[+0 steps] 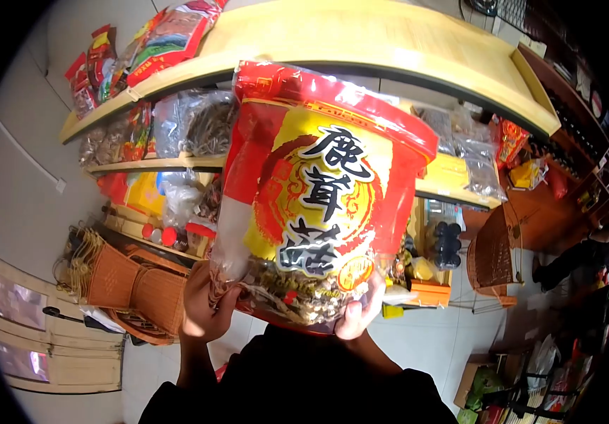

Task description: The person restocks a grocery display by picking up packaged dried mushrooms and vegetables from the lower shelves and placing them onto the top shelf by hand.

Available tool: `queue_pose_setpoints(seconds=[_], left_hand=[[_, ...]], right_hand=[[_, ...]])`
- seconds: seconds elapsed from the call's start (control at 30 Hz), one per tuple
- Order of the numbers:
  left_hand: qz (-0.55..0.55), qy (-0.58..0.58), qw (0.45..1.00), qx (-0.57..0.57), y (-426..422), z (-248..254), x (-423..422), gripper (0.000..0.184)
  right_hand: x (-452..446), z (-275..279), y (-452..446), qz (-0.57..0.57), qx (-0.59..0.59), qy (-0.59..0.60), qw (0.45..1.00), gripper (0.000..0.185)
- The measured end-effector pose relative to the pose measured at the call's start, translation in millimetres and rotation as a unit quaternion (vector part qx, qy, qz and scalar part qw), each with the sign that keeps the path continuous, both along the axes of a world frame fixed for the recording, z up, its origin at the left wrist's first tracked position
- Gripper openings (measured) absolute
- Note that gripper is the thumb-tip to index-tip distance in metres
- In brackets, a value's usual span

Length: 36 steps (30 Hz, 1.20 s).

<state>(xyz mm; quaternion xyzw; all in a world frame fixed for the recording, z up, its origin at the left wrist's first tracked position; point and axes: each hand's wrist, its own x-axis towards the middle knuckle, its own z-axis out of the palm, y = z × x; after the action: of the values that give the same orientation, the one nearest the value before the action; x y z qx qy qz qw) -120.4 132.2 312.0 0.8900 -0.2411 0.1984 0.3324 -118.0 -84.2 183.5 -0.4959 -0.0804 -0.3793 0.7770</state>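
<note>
So the big red and yellow bag [333,191] is up in front of the chest, 2 hands on it, held near the bottom. It's roughly upright with a slight lean, front panel facing the camera, 3 big black characters running down it. There's a clear window down low with brownish dried stuff showing.

Left hand [207,305] has its fingers closed on the lower left corner. Right hand [359,309] is gripping the lower right, thumb on the front; the rest of those fingers are mostly behind the bag, so I can't tell exactly how they sit.

Progress-wise, I'd say the picking-up part is done and the bag isn't set down anywhere yet. The top looks shut to me and I see no contents coming out, so it seems unopened, though glare on the plastic makes that a bit iffy.

Behind it is a wooden shelf [389,35], with red packets [170,42] on the upper left part and clear bags [209,120] of dried goods on the level below. There's a woven basket [492,247] off to the right, plus another person's dark trouser leg [578,260] further out.
</note>
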Motion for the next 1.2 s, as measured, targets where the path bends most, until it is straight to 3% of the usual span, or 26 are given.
queue_pose_setpoints(seconds=[0.07,0.13,0.2,0.33,0.47,0.6,0.67,0.7,0.73,0.8,0.83,0.9,1.0,1.03,1.2], left_hand=[[0.029,-0.022,0.995,-0.089,2.4,-1.1,3.7,0.015],[0.013,-0.070,0.995,-0.066,16.3,-7.8,13.8,0.013],[0.024,0.007,0.985,-0.171,19.9,-7.6,25.5,0.010],[0.015,0.072,0.948,-0.310,22.5,5.8,62.3,0.012],[-0.006,-0.041,0.965,-0.260,35.6,32.4,111.3,0.012],[-0.019,-0.027,0.959,-0.280,47.9,60.0,150.4,0.014],[-0.043,-0.171,0.923,-0.343,44.0,77.4,180.7,0.011],[-0.018,-0.153,0.916,-0.371,41.6,94.2,191.0,0.011],[-0.009,-0.235,0.900,-0.368,35.6,109.2,196.0,0.013],[0.019,-0.396,0.886,-0.240,46.6,119.8,228.2,0.019],[0.079,-0.386,0.891,-0.227,49.0,120.7,242.4,0.018],[0.095,-0.398,0.886,-0.217,51.7,129.0,268.0,0.014],[0.094,-0.446,0.870,-0.191,56.8,143.5,307.0,0.015],[0.084,-0.442,0.873,-0.190,58.7,148.6,318.2,0.015],[0.061,-0.435,0.886,-0.148,67.8,165.5,369.7,0.015]], right_hand=[[10.5,12.5,-0.8,-0.001,-0.050,-0.042,0.998,0.076],[21.9,25.8,4.4,0.027,-0.024,-0.058,0.998,0.075],[36.8,44.1,-8.3,-0.016,-0.144,-0.067,0.987,0.074],[78.1,101.8,-13.1,-0.025,-0.221,-0.115,0.968,0.068],[107.9,155.0,-13.4,0.028,-0.294,-0.106,0.950,0.068],[136.9,204.1,-0.8,0.066,-0.304,-0.071,0.948,0.057],[158.0,235.1,2.6,0.104,-0.339,-0.028,0.935,0.054],[166.6,252.0,3.6,0.125,-0.363,0.011,0.923,0.056],[175.0,268.2,4.5,0.147,-0.384,0.052,0.910,0.058],[200.7,292.0,4.1,0.205,-0.402,0.102,0.886,0.078],[206.2,300.6,6.8,0.226,-0.410,0.077,0.880,0.086],[221.7,313.1,12.3,0.298,-0.401,0.037,0.865,0.108],[252.8,317.2,31.1,0.232,-0.496,-0.034,0.836,0.123],[262.7,316.7,34.7,0.171,-0.526,0.001,0.833,0.121],[325.0,307.1,45.9,0.150,-0.463,-0.021,0.873,0.105]])
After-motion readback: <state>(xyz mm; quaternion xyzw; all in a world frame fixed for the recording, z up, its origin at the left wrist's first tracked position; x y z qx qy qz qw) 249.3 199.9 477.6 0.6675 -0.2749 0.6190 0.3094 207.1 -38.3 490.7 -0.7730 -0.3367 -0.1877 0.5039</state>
